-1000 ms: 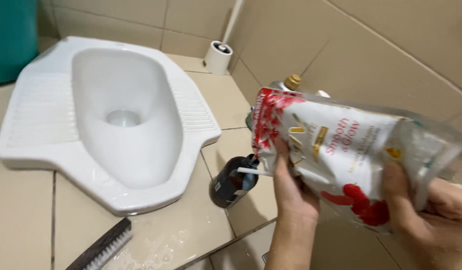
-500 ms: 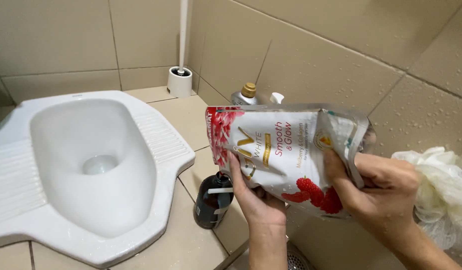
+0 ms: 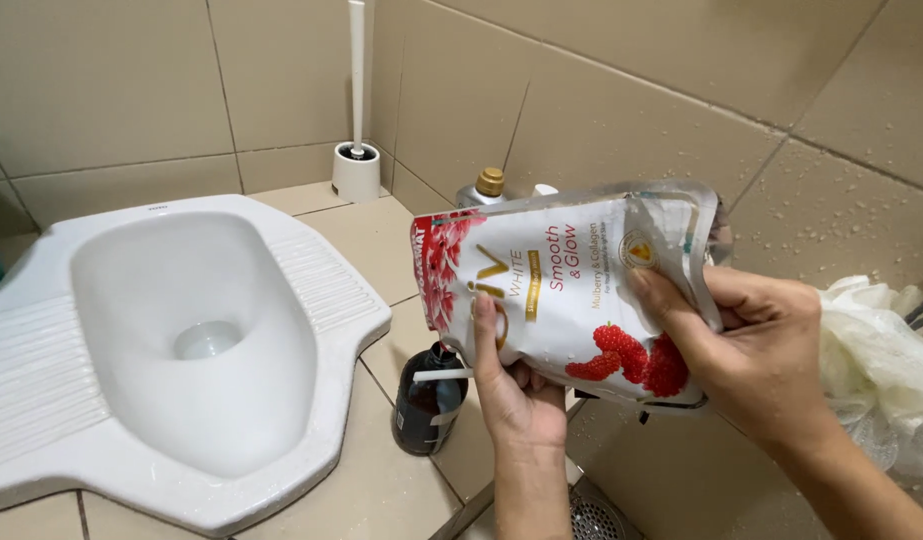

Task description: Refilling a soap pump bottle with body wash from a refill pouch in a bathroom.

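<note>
- The refill pouch point(image 3: 571, 285) was held between both hands, above the pump bottle point(image 3: 428, 400) on the floor.
- The squat toilet point(image 3: 171, 350) lay left.
- The brush holder point(image 3: 356, 170) stood in the corner behind.

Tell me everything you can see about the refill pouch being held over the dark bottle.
The refill pouch is a soft, glossy plastic bag, white with red berry and flower prints and wet droplets. It is held on its side, tilted, its crumpled end to the right. The left hand supports it from below near the lower corner, the right hand grips the crumpled end. That lower corner sits just above the dark bottle on the floor.
</note>
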